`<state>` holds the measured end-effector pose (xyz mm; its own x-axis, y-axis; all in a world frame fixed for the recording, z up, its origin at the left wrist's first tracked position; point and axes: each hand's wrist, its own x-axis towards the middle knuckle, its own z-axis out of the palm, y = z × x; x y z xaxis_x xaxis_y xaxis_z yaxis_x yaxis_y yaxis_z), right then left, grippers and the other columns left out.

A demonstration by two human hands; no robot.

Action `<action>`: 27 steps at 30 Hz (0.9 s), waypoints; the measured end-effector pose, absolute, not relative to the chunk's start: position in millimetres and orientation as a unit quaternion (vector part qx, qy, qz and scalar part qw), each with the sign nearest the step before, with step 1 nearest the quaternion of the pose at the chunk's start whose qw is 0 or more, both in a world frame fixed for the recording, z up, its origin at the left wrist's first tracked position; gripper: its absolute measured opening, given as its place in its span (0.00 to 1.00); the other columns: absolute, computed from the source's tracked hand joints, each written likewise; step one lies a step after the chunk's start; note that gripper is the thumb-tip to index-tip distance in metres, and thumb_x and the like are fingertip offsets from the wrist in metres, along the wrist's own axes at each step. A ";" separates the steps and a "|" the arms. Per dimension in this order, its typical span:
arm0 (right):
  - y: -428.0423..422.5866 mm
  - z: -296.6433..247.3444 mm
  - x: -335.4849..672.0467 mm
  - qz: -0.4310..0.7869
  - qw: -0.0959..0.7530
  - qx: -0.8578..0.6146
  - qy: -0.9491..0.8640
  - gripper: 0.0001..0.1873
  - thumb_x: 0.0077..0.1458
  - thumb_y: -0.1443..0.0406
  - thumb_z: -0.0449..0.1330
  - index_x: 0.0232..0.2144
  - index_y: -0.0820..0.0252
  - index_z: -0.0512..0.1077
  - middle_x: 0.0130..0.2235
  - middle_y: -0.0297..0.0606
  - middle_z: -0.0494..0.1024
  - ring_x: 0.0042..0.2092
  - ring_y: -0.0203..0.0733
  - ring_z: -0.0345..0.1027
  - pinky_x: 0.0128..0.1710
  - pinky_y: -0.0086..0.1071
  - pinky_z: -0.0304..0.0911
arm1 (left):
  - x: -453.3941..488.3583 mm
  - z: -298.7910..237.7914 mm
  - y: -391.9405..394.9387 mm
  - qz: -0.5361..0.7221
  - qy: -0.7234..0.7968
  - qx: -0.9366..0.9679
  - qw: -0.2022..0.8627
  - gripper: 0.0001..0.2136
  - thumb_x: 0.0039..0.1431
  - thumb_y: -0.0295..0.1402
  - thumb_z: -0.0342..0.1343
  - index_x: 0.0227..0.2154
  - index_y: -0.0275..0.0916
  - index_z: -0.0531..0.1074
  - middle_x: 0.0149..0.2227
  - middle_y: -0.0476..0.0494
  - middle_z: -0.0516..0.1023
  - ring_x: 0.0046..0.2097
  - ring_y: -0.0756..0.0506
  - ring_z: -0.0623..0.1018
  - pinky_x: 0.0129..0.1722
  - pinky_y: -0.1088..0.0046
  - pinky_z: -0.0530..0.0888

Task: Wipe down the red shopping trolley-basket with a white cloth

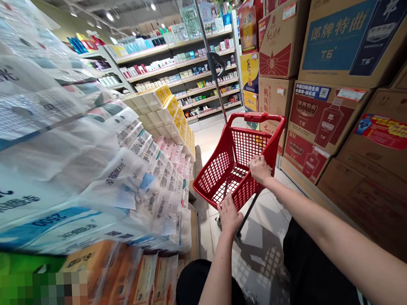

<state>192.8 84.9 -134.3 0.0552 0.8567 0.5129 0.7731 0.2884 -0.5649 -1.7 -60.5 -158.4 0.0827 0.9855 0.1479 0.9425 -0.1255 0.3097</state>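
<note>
A red plastic shopping cart [220, 163] stands in the aisle in front of me, its basket turned at an angle. Nothing lies in the basket. My left hand [230, 214] is closed over the near corner of the rim. Farther along the right-hand rim, my right hand [260, 169] grips the side as well. The cart's push handle [256, 117] is at the far end, away from me, with no hand on it. Fingertips of both hands are partly hidden behind the rim.
Stacked packs of tissue paper [133, 173] crowd the left side. Cardboard cartons [323, 116] with printed labels rise along the right. Shelves [182, 68] of small boxed goods stand at the back. A dark pole [210, 58] rises behind the cart. Tiled floor [207, 233] runs between.
</note>
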 end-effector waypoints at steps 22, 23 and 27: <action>36.7 -133.9 145.5 -0.055 0.107 -0.430 -0.895 0.12 0.59 0.68 0.50 0.43 0.67 0.69 0.45 0.52 0.68 0.48 0.48 0.61 0.43 0.35 0.65 | -39.7 -153.9 -39.4 0.034 0.621 0.783 -0.024 0.15 0.47 0.26 0.49 0.41 0.37 0.65 0.45 0.38 0.70 0.52 0.39 0.66 0.62 0.50 0.43; 31.0 -135.5 140.0 -0.051 0.104 -0.428 -0.896 0.12 0.59 0.69 0.50 0.43 0.67 0.69 0.45 0.52 0.68 0.48 0.47 0.62 0.41 0.34 0.65 | -36.9 -155.2 -39.3 0.036 0.623 0.781 -0.024 0.16 0.47 0.26 0.49 0.41 0.37 0.65 0.45 0.38 0.70 0.52 0.39 0.66 0.62 0.50 0.43; 13.6 -139.2 129.9 -0.039 0.118 -0.410 -0.903 0.12 0.58 0.70 0.51 0.44 0.66 0.67 0.47 0.51 0.67 0.47 0.45 0.62 0.40 0.32 0.65 | -29.9 -159.6 -41.1 0.053 0.629 0.775 -0.028 0.16 0.46 0.27 0.49 0.41 0.37 0.65 0.44 0.38 0.69 0.51 0.39 0.66 0.62 0.48 0.41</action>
<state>129.9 13.6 -139.2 -0.6353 0.7323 0.2452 0.7508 0.6600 -0.0255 -29.9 -41.1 -159.6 0.2035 0.9721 0.1168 0.9779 -0.2076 0.0236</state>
